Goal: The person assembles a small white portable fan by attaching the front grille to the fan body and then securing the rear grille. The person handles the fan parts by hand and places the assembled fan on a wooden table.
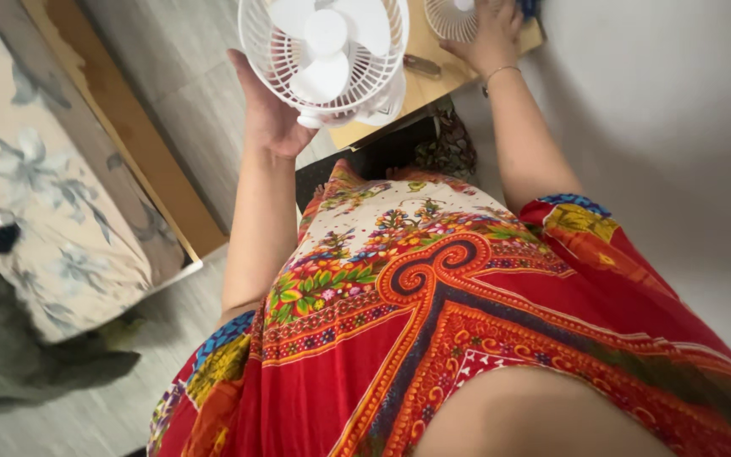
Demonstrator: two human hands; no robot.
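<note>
The person's left hand [268, 114] cups the rim of a small white fan [325, 57] from the nine o'clock side, palm against the round wire guard and fingers curled behind it — a firm hold, with the fan raised in the air and its blades facing the camera. The fan sits at the top of the view, towards twelve o'clock, partly in front of a wooden tabletop [399, 93]. At about one o'clock the right hand [491, 35] rests on a white grille piece [450, 17] lying on that tabletop; the fingers press down on its edge, but whether they actually clasp it cannot be told, since the frame cuts them off. A thin bracelet [501, 74] circles the right wrist. Below the hands, a red patterned dress [467, 322] fills the lower half of the view. At nine o'clock lies a floral mattress [52, 195] on a wooden frame, with grey floorboards [188, 93] between it and the person.
</note>
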